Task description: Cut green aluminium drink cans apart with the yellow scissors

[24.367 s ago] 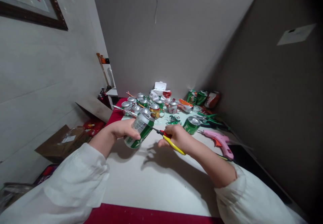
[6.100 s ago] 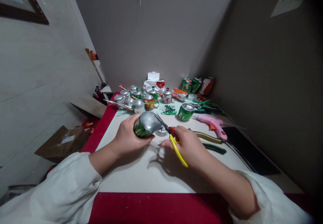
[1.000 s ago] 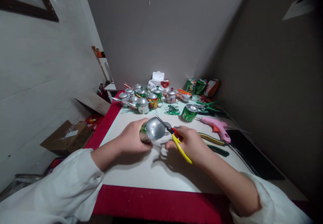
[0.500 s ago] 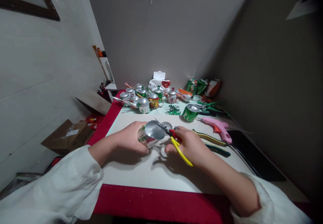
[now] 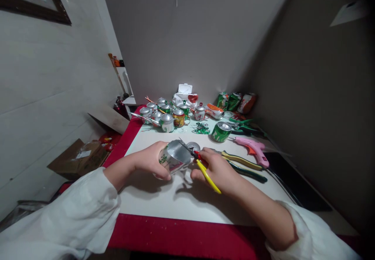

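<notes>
My left hand (image 5: 154, 160) wraps around a cut-open drink can (image 5: 178, 153), tilted so that its bare silver inside shows; green print marks its outer wall. In my right hand (image 5: 218, 170) is a pair of scissors (image 5: 208, 177) with yellow and red handles and narrow dark blades. Their pointed tips lie at the can's cut edge; I cannot tell whether they touch it. Behind the blades a round, clear or silvery disc (image 5: 193, 146) rests on the white board. A short green can section (image 5: 221, 131) stands beyond my right hand.
Several small can teapots (image 5: 166, 123) crowd the back left, near green metal scraps (image 5: 200, 128). Pliers (image 5: 244, 161), a pink glue gun (image 5: 253, 146) and a dark flat panel (image 5: 295, 182) lie right. Whole cans (image 5: 235, 101) line the back beside a wipes pack (image 5: 185, 97).
My left hand and the can have shifted slightly left and turned a little. The scissors have moved slightly left with my right hand. Both hands keep their hold.
</notes>
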